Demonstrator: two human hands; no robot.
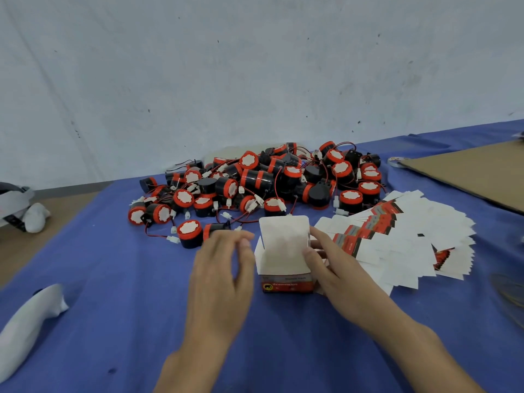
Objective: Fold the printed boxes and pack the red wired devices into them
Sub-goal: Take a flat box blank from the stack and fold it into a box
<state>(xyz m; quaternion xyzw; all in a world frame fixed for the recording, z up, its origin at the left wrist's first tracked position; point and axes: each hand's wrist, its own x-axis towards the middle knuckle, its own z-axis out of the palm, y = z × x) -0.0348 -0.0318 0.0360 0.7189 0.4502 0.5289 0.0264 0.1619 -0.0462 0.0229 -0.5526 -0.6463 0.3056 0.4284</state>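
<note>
One printed box (285,268) stands folded on the blue-covered table (113,279) close in front of me. Its top is open and its lid flap is raised at the far side, and the near face carries a red band with printing I cannot read. My right hand (337,268) grips it by the right wall, thumb at the near right corner and index finger along the upper edge on that side. My left hand (224,273) hovers just left of the box without touching it, fingers loosely bent and holding nothing; it is blurred. Beyond the box lies a heap of red wired devices (255,182): round black bodies with red caps and white centres, their thin leads ending in small white plugs, all tangled together. One device (189,233) sits at the heap's near edge, just beyond my left fingertips. To the right of the box a fan of flat box blanks (397,239) is spread out, mostly white side up, some showing red and black print. A brown cardboard sheet (476,177) lies at the far right of the table. At the near left a white bundle (31,321) rests on the blue cover.
</note>
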